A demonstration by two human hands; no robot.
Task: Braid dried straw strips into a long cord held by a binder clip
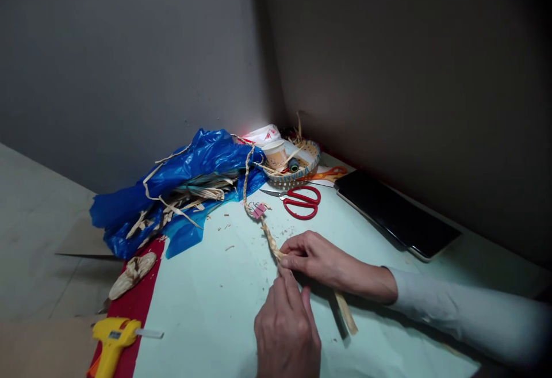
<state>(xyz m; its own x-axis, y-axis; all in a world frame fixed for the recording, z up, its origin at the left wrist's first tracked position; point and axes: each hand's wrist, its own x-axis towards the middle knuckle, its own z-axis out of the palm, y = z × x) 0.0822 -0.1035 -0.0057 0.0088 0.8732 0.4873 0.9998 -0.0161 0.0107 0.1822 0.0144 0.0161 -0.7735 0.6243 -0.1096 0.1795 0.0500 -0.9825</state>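
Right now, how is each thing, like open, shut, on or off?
Braid: plaited, pinched by left hand and right hand
Blue bag: crumpled, open, strips poking out
Red scissors: lying flat, blades look shut
Orange scissors: partly hidden, can't tell
Paper cup: open top up, in basket
Glue gun: on its side; power, can't tell
Black device: screen dark

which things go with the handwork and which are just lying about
Likely part of it:
straw-coloured braided cord, pinched by the right hand, left hand at its near end
small pink clip on the cord
pale strips in the blue plastic bag

Seemingly just lying about:
red-handled metal scissors
yellow plastic glue gun
black flat-screened device
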